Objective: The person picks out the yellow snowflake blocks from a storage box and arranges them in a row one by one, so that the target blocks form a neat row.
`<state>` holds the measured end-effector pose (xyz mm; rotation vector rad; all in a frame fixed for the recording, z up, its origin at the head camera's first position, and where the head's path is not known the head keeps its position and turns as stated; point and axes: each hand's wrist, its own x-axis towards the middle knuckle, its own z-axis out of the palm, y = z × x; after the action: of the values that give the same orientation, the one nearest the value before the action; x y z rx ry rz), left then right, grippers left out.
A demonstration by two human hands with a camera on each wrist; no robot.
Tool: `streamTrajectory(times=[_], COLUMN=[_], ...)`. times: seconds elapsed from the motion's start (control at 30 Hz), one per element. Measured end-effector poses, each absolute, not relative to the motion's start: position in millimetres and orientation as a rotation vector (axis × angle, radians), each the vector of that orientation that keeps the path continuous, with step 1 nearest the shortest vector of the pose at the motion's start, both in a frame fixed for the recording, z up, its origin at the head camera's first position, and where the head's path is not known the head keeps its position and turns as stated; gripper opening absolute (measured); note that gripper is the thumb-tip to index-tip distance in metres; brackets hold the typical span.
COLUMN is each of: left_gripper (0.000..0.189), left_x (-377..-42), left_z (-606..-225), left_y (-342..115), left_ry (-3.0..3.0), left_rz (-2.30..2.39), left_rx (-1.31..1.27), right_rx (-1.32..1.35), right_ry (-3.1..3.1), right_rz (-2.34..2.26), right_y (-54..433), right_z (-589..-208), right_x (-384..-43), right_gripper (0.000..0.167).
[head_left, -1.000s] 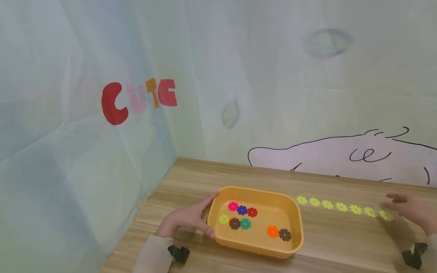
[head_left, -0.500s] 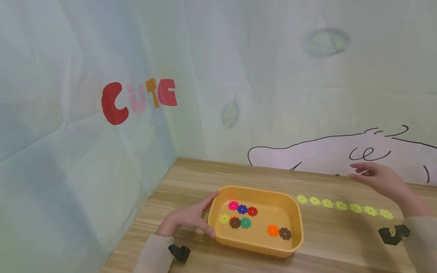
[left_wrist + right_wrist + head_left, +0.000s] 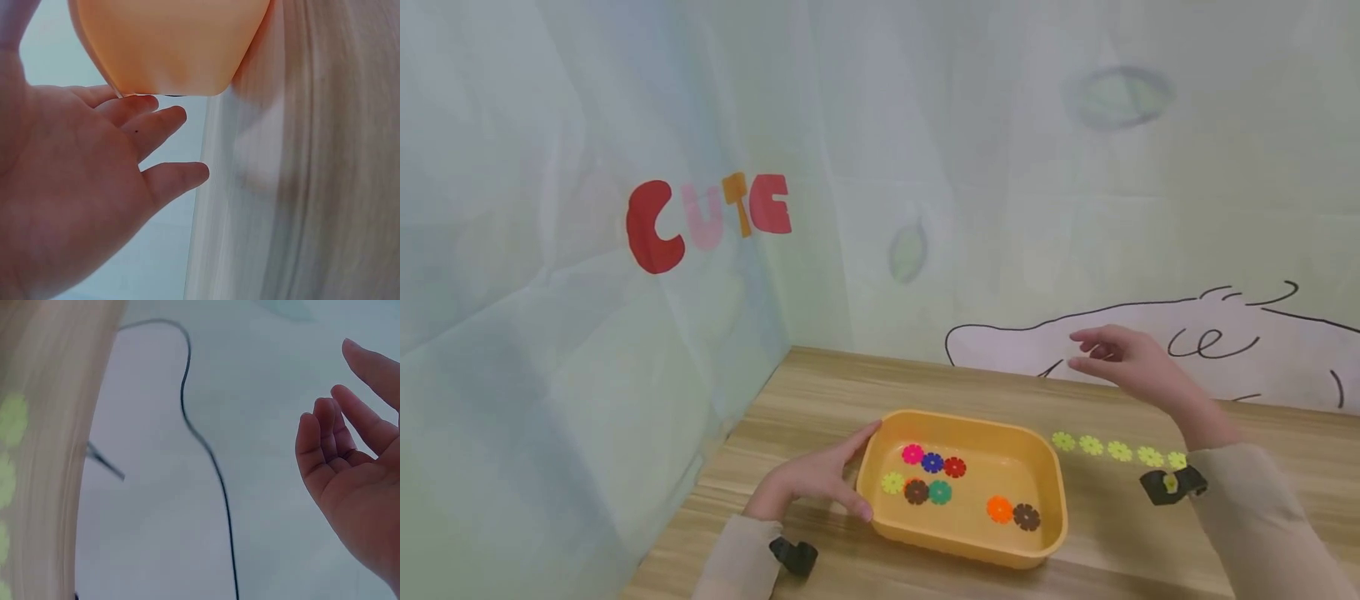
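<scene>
A yellow-orange plastic tray (image 3: 958, 546) sits on the table with several small flower-shaped discs inside, among them pink, blue (image 3: 932, 462), red, green and brown ones. My left hand (image 3: 808, 483) rests against the tray's left end, thumb toward the front corner and fingers spread. In the left wrist view, straight fingers (image 3: 159, 128) lie at the tray's edge. My right hand (image 3: 1138, 362) is raised behind the tray's right side, fingers loosely bent. Nothing shows between its fingers in the right wrist view. Beneath that arm runs a row of yellow-green flower discs (image 3: 1120, 451), its right part hidden by the sleeve.
The wood-grain table (image 3: 842, 375) meets a pale cloth backdrop (image 3: 865, 108) at the back and left. Coloured letters (image 3: 655, 227) mark the left cloth, and a drawn animal outline (image 3: 1000, 343) shows on the back one.
My right hand has lifted from the right end of the disc row and swung left, over the row and toward the tray. My left hand and the tray stay in place.
</scene>
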<state>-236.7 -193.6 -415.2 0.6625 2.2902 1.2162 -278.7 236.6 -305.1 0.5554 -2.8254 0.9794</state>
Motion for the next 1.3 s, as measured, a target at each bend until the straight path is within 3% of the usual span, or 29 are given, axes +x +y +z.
streamTrajectory(times=[0.3,0.63,1.3], left_gripper=[0.125,0.123,0.123], left_x=[-237,-237,-240], left_z=[-415,-416,-416], left_y=[-193,-194,-196], left_ry=[2.293,2.288,2.247], left_rz=[1.202,1.197,1.224], left_rx=[0.662,0.646,0.719], right_rx=[0.720,0.929,1.186], right_ry=[-2.728,-2.628,-2.759], right_rz=[1.149,1.268,1.240], right_y=[175,112,62], right_z=[-302,-325,-388], right_x=[-282,-285,-287], right_gripper=[0.045,0.038,0.035])
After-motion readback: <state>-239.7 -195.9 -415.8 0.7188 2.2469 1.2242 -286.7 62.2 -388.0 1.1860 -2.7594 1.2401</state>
